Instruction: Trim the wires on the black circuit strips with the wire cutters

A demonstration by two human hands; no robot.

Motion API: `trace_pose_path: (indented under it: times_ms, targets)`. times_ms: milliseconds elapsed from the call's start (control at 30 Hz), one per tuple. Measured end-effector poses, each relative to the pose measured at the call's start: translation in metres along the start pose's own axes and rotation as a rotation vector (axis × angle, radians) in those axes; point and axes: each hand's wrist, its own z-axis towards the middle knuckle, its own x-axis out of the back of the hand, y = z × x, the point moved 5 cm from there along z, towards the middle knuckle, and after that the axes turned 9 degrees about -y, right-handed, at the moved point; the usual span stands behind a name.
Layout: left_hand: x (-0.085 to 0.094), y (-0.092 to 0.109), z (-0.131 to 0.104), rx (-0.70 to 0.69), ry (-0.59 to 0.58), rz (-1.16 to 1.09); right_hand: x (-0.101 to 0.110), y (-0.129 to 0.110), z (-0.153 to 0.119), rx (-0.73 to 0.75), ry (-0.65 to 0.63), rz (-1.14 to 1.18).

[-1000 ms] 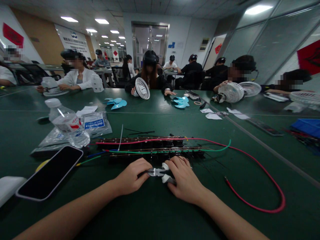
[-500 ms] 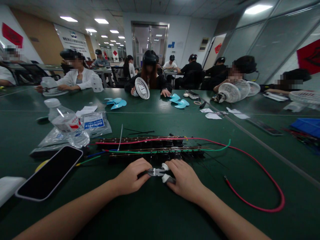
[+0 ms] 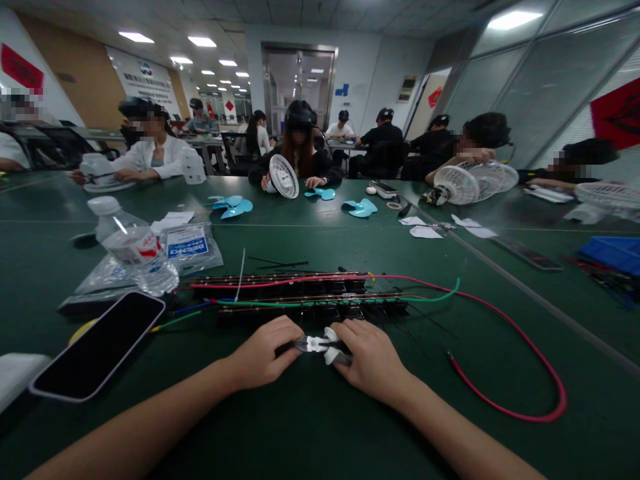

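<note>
My right hand [image 3: 373, 360] is closed around the grey-and-white handles of a pair of diagonal cutters [image 3: 316, 344]. The jaws point left, toward my left hand [image 3: 267, 352], whose thumb and fingers are pinched together at the jaw tips. Something dark shows between those fingers, too small and hidden to name. Just beyond both hands lie two long black strips [image 3: 320, 315] with metal contacts along them. A green wire [image 3: 435, 299] and a red cable [image 3: 510, 316] run along the strips. Upright near their left part stands a thin white tie [image 3: 241, 273].
At left are a phone [image 3: 100, 348], a water bottle [image 3: 133, 247] and a plastic bag with a blue label [image 3: 189, 244]. Loose black strands [image 3: 280, 264] lie behind the strips. Across the table, co-workers handle white fan parts [image 3: 284, 177]; a blue tray [image 3: 613, 253] sits far right.
My hands stay almost in place, while the cutter handles look slightly closer together. Across the table, a co-worker's hand has moved a blue fan blade to the left.
</note>
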Motion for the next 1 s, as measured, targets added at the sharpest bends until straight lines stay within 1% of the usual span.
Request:
trace_pose_path:
  times_ms: [133,300,600,867,1000]
  targets:
    - [-0.0005,-0.0016,0.0000,0.027,-0.020,-0.005,-0.0009,0.0001,0.0004,0.001,-0.012,0.019]
    - [-0.0018,-0.0033,-0.0003,0.032,-0.018,0.005,-0.0010,-0.0003,0.0025,0.008,-0.028,0.053]
    - [-0.0020,-0.0032,-0.0005,0.034,-0.017,0.014,0.0054,-0.0053,0.0011,0.018,-0.012,-0.025]
    - [-0.0019,-0.0004,0.0003,0.025,-0.026,0.035,-0.0014,0.0006,0.0026,0.002,0.008,-0.017]
    - [-0.0014,-0.0001,0.0006,0.053,-0.041,0.051,-0.0025,0.0016,0.0027,0.006,0.026,-0.015]
